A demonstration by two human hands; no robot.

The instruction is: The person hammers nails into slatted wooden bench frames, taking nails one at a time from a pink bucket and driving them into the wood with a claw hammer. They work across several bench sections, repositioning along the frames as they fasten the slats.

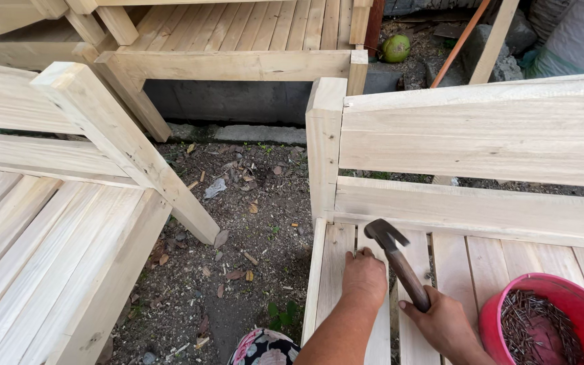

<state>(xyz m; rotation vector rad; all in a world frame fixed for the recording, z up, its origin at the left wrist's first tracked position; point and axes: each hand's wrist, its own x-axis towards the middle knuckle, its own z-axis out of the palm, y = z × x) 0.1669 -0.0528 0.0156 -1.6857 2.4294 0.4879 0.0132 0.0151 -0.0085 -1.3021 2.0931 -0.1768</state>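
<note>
My right hand (446,326) grips the brown handle of a claw hammer (395,255), whose dark head hangs just above the slats of a pale wooden bench (471,203) on the right. My left hand (364,276) rests fist-like on a seat slat near the bench's left end, fingers curled right beside the hammer head. Whether it pinches a nail is hidden. A red plastic bowl (501,305) full of nails stands on the seat at my right.
A second unfinished bench (69,223) stands on the left, a slatted wooden frame (238,64) behind. Between them lies bare dirt (238,223) with leaves and wood chips. A green coconut (395,48) and an orange pole (457,46) lie at the back.
</note>
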